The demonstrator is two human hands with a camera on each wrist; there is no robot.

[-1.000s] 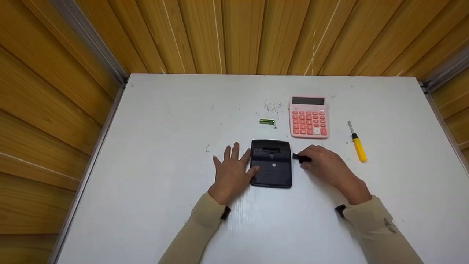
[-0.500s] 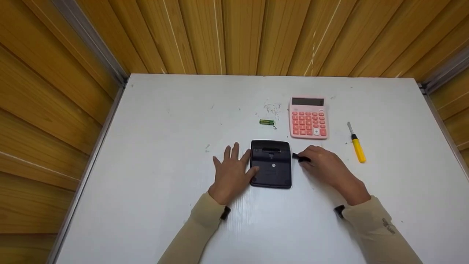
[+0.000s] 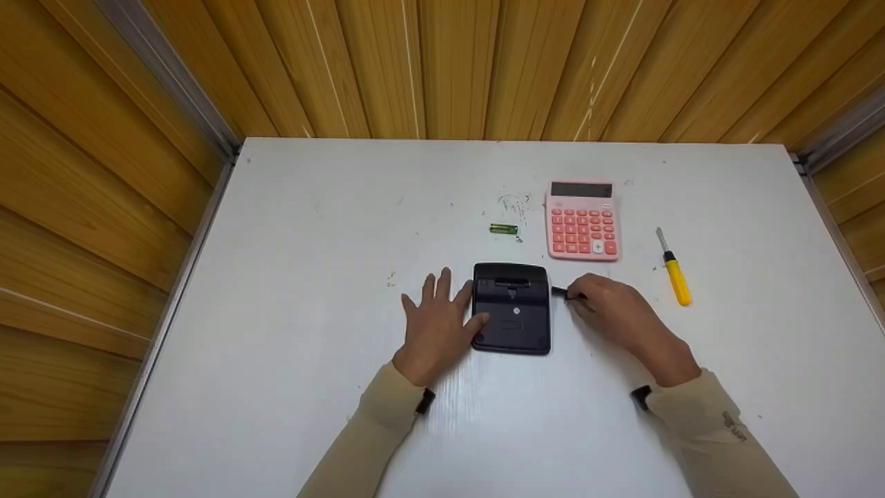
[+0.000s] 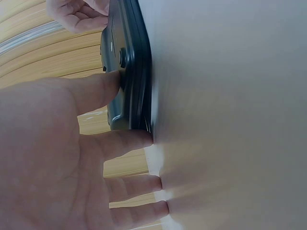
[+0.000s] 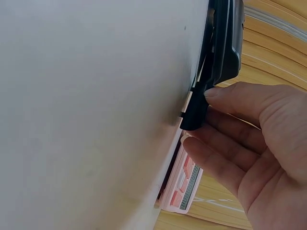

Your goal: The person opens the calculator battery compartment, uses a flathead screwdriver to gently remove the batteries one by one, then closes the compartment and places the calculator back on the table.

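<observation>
A black calculator (image 3: pixel 511 332) lies face down on the table, its battery slot (image 3: pixel 512 283) uncovered near the far end. My left hand (image 3: pixel 435 332) is spread flat at its left side. The left thumb touches the back of the calculator and the index finger its side edge, as the left wrist view (image 4: pixel 96 93) also shows. To the right of the calculator, my right hand (image 3: pixel 619 311) pinches a small black battery cover (image 5: pixel 195 111) with two little tabs, between thumb and fingers. Part of the cover is hidden by the fingers.
A green battery (image 3: pixel 504 229) lies beyond the black calculator. Behind and to the right sits a pink calculator (image 3: pixel 583 221), face up. A yellow-handled screwdriver (image 3: pixel 677 278) lies at the right. Wooden-panelled walls (image 3: pixel 449 69) border the white table (image 3: pixel 311 242).
The right fingers have shifted slightly on the battery cover, and less of it shows in the head view. The left hand and the black calculator have stayed put.
</observation>
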